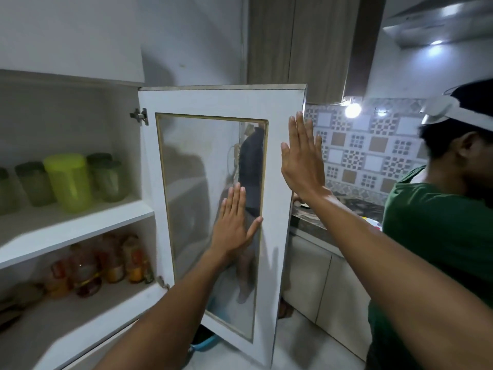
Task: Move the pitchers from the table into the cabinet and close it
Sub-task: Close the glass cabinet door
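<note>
The white cabinet door point(202, 102) with a glass pane stands partly open, hinged on its left. My left hand point(234, 222) lies flat on the glass pane, fingers apart. My right hand point(301, 161) is flat against the door's free right edge, fingers straight and upward. Inside the cabinet, on the upper shelf point(80, 225), a bright yellow-green pitcher point(68, 180) stands upright among several darker green lidded containers point(106, 177). Neither hand holds anything.
The lower shelf point(80, 316) holds several bottles and jars point(85, 271). A person in a green shirt point(432, 236) stands close on the right at a dark counter point(333, 209). Base cabinets point(320, 284) run under the counter. A blue object point(205, 343) sits on the floor below the door.
</note>
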